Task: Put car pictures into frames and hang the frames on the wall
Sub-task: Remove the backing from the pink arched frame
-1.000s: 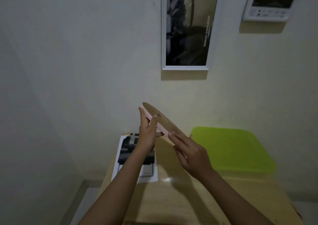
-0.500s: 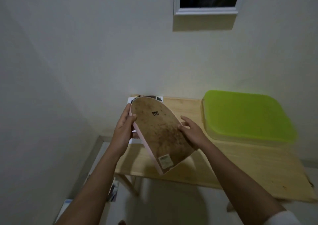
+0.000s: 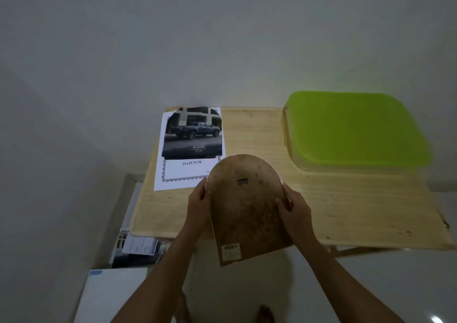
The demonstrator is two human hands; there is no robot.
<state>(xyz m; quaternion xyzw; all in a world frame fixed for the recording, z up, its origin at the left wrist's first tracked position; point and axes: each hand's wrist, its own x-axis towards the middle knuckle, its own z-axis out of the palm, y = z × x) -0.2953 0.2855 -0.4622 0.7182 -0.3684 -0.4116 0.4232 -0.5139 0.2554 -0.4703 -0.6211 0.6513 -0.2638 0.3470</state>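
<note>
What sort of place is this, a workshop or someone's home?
Probably a plain room in a home: a small wooden table against a bare pale wall, a green-lidded plastic box and a printed truck picture on it, and an arched frame held over it.

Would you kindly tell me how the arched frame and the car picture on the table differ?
The frame is brown with a rounded top; the car picture is a white-edged rectangle. The left hand and right hand grip the frame's sides; the picture lies flat on the table. Both are flat.
</note>
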